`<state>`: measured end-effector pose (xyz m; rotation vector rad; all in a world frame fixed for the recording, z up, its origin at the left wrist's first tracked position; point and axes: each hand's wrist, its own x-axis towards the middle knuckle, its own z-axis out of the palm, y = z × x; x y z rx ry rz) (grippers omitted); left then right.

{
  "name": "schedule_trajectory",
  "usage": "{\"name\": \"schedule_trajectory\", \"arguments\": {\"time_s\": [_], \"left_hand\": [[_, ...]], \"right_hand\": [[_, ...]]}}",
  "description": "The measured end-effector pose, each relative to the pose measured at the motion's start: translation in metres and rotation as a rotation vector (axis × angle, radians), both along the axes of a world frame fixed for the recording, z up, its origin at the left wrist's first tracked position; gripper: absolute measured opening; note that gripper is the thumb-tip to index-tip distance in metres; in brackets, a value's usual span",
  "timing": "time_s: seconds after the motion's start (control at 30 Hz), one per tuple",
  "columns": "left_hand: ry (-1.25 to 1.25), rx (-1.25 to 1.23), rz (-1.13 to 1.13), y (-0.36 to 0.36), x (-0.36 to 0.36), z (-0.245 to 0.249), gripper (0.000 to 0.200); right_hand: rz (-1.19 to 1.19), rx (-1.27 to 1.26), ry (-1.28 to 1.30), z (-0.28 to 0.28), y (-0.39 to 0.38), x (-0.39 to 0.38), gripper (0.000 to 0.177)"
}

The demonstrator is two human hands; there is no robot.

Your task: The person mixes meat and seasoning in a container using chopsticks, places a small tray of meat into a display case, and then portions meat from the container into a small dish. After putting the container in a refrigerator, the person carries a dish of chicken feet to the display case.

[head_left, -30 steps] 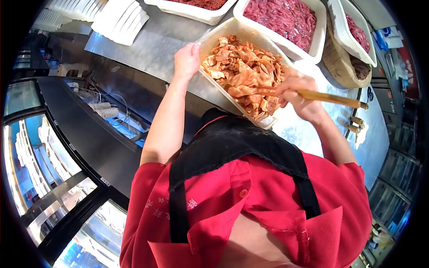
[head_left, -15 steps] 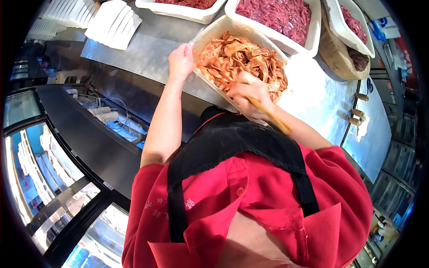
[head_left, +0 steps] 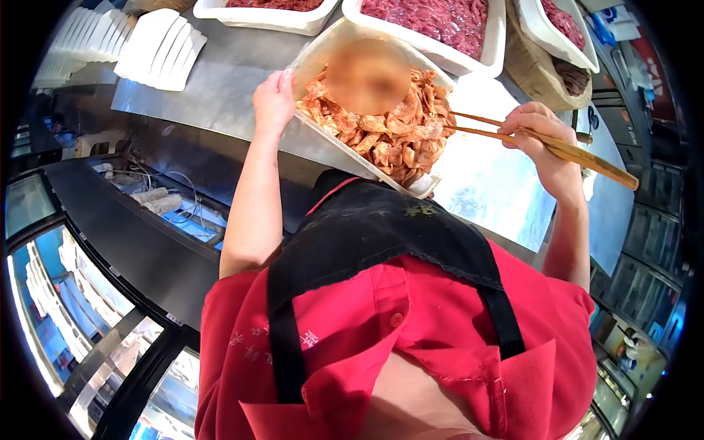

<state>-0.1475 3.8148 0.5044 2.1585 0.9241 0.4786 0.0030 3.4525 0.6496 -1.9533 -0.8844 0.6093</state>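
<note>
My left hand (head_left: 274, 101) grips the left corner of a white rectangular tub (head_left: 339, 150), fingers closed on its rim. Sauce-coated, reddish-brown meat slices (head_left: 411, 132) fill the tub; a blurred round patch covers part of them. Off to the right, my right hand (head_left: 539, 143) is closed around a pair of long wooden chopsticks (head_left: 587, 158). Their thin tips reach left to the meat at the tub's right side, slightly apart from each other.
White tubs of raw red meat (head_left: 433, 26) line the back of the steel counter (head_left: 235, 95). Stacked white trays (head_left: 160, 51) stand at the back left. A round wooden block (head_left: 539, 70) is at the back right, under another tub.
My right hand has moved from over the meat out to the right with the chopsticks, whose tips now show. My left hand stays on the tub's corner. The whole view has shifted slightly.
</note>
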Motion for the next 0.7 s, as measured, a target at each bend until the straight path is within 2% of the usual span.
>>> {"name": "schedule_trajectory", "arguments": {"time_s": [0.17,0.23,0.27,0.33,0.37,0.43,0.57,0.63,0.7], "left_hand": [[-0.010,0.013,-0.001,0.000,0.001,-0.002,0.031],[0.011,0.024,-0.016,0.001,0.000,0.003,0.031],[0.014,0.025,-0.017,0.001,0.002,0.003,0.031],[0.068,0.005,0.015,-0.001,0.008,0.003,0.029],[0.070,0.006,0.014,0.000,0.010,0.002,0.029],[0.058,0.019,0.004,0.001,0.014,0.001,0.029],[-0.033,0.047,-0.004,0.002,0.017,-0.008,0.029],[-0.062,0.000,0.006,0.000,0.018,-0.007,0.028],[-0.057,0.014,-0.001,-0.003,0.017,0.000,0.028]], "right_hand": [[-0.202,-0.088,0.056,-0.064,0.002,0.008,0.023],[-0.439,0.081,0.298,-0.085,0.012,0.001,0.023],[-0.439,0.082,0.301,-0.094,0.012,0.003,0.023],[-0.701,0.339,0.458,-0.110,0.013,0.010,0.021],[-0.702,0.339,0.461,-0.116,0.018,0.012,0.021],[-0.763,0.520,0.552,-0.125,0.039,0.012,0.019],[-0.594,0.548,0.581,-0.123,0.095,0.005,0.016],[-0.399,0.525,0.600,-0.127,0.112,-0.002,0.018],[-0.351,0.434,0.581,-0.115,0.131,-0.024,0.017]]}}
